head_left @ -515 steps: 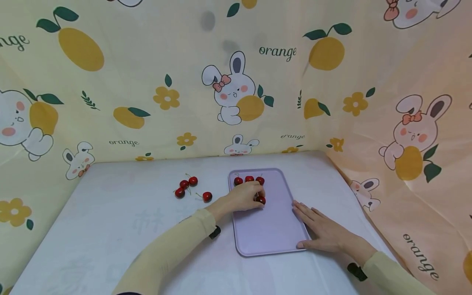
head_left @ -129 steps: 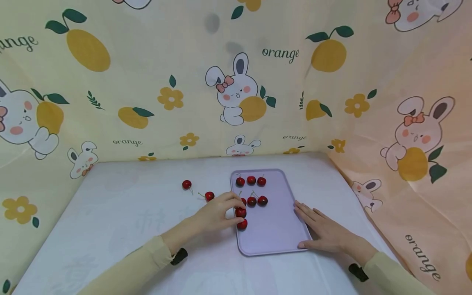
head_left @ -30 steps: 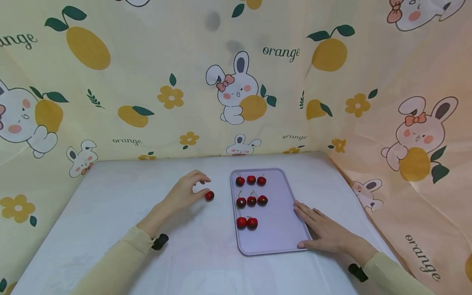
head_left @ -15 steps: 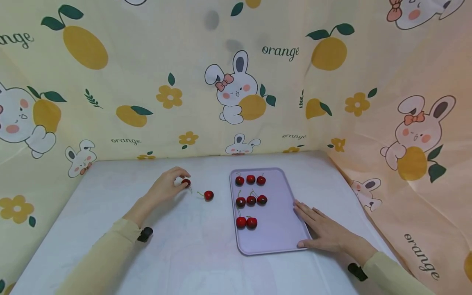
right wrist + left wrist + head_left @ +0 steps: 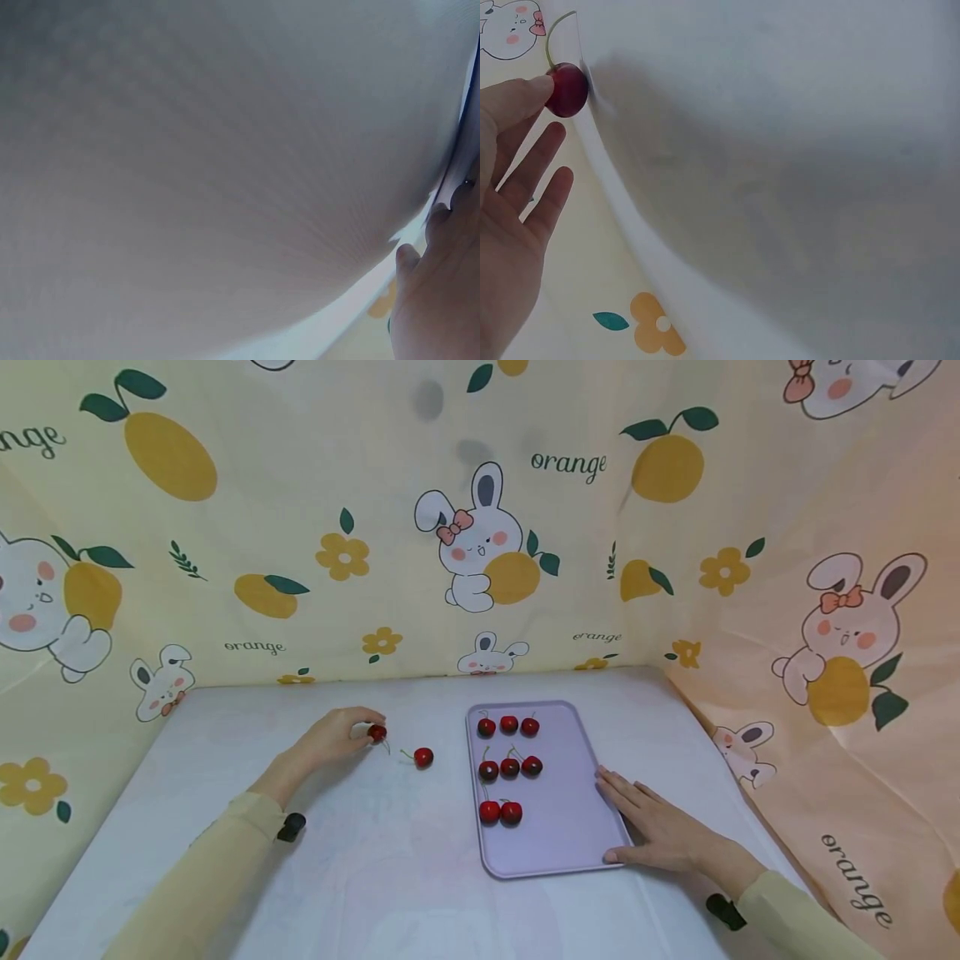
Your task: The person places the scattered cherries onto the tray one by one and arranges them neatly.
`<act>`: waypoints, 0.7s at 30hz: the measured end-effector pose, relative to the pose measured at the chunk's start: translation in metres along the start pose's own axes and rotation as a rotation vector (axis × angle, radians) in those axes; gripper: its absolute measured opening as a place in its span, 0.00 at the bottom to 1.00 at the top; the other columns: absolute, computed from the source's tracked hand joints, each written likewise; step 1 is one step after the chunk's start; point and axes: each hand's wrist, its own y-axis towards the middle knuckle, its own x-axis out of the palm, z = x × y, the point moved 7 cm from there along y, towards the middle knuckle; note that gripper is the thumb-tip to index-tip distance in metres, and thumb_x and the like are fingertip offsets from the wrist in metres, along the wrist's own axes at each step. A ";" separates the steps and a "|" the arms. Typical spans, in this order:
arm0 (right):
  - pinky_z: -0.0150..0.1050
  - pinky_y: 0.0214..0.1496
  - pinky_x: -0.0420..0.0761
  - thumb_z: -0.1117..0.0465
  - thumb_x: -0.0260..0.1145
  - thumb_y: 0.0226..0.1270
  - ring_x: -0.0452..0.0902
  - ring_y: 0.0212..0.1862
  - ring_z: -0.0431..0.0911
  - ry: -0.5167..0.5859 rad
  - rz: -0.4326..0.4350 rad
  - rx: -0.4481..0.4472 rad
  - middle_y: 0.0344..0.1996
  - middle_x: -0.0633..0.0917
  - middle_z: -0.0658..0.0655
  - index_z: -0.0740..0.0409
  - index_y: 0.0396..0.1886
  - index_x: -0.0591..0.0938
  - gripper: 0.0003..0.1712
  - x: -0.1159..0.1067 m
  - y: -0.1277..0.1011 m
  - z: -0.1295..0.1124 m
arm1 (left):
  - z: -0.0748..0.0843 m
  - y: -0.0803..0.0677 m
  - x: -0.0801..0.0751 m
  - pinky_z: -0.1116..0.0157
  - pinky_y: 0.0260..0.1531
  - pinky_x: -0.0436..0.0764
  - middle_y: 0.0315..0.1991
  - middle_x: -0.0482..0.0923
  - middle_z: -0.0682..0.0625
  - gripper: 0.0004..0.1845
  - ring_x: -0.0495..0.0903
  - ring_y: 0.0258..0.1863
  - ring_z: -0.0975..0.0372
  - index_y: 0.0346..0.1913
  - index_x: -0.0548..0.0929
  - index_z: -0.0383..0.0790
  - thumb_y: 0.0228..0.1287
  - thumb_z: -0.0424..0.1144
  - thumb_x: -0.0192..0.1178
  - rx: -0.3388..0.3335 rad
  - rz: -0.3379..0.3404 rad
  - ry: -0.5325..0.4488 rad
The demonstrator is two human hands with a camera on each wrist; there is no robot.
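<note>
My left hand point(image 5: 332, 739) is over the left part of the table, pinching a dark red cherry point(image 5: 569, 90) between thumb and index finger. Its curved green stem rises in the left wrist view, where the other fingers are spread apart. A second cherry point(image 5: 423, 757) with a stem lies on the cloth just to the right. My right hand point(image 5: 663, 827) lies flat, fingers straight, at the right edge of the lilac tray point(image 5: 562, 827). On the tray's left side stand cherries in rows: three at the back, three in the middle row point(image 5: 510, 767), two in front point(image 5: 511, 812).
A white cloth point(image 5: 405, 877) covers the table. Behind it and along the right side hangs a cream curtain point(image 5: 300, 485) printed with rabbits and oranges. Dark wrist cameras sit at both cuffs.
Since the oldest frame, several cherries have gone from the cloth onto the tray. Over the last second my left hand moved left from the nearer cherry and took hold of the farther one.
</note>
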 end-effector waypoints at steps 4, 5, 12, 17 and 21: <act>0.62 0.79 0.54 0.21 0.63 0.60 0.49 0.83 0.55 -0.003 -0.002 -0.004 0.85 0.47 0.52 0.52 0.85 0.52 0.65 -0.001 0.000 0.000 | 0.001 -0.001 0.001 0.43 0.68 0.72 0.63 0.82 0.42 0.17 0.76 0.67 0.44 0.59 0.86 0.37 0.69 0.26 0.64 0.011 -0.013 0.015; 0.62 0.79 0.54 0.21 0.63 0.60 0.49 0.83 0.56 -0.004 -0.001 -0.005 0.85 0.48 0.53 0.52 0.85 0.52 0.65 -0.001 0.000 -0.001 | 0.002 -0.002 0.001 0.43 0.68 0.72 0.62 0.82 0.42 0.17 0.76 0.67 0.44 0.58 0.87 0.37 0.69 0.26 0.64 0.019 -0.013 0.021; 0.62 0.79 0.54 0.22 0.63 0.60 0.49 0.83 0.56 0.005 0.001 -0.007 0.85 0.48 0.53 0.52 0.85 0.52 0.65 -0.002 0.000 -0.002 | 0.000 -0.003 0.002 0.44 0.65 0.76 0.59 0.84 0.41 0.16 0.79 0.63 0.44 0.54 0.89 0.36 0.66 0.23 0.64 0.081 0.019 0.063; 0.52 0.83 0.47 0.21 0.63 0.60 0.48 0.83 0.54 -0.001 0.004 0.005 0.85 0.47 0.52 0.51 0.86 0.52 0.65 0.000 -0.001 -0.001 | -0.002 -0.005 0.002 0.46 0.62 0.79 0.57 0.83 0.41 0.16 0.81 0.59 0.45 0.55 0.89 0.36 0.66 0.23 0.64 0.062 0.033 0.040; 0.29 0.80 0.31 0.21 0.63 0.60 0.47 0.83 0.54 0.002 0.009 0.003 0.85 0.48 0.52 0.51 0.86 0.52 0.65 0.000 -0.001 -0.001 | -0.004 -0.006 0.004 0.46 0.59 0.80 0.56 0.82 0.41 0.16 0.81 0.56 0.47 0.55 0.89 0.38 0.68 0.25 0.64 0.043 0.031 0.036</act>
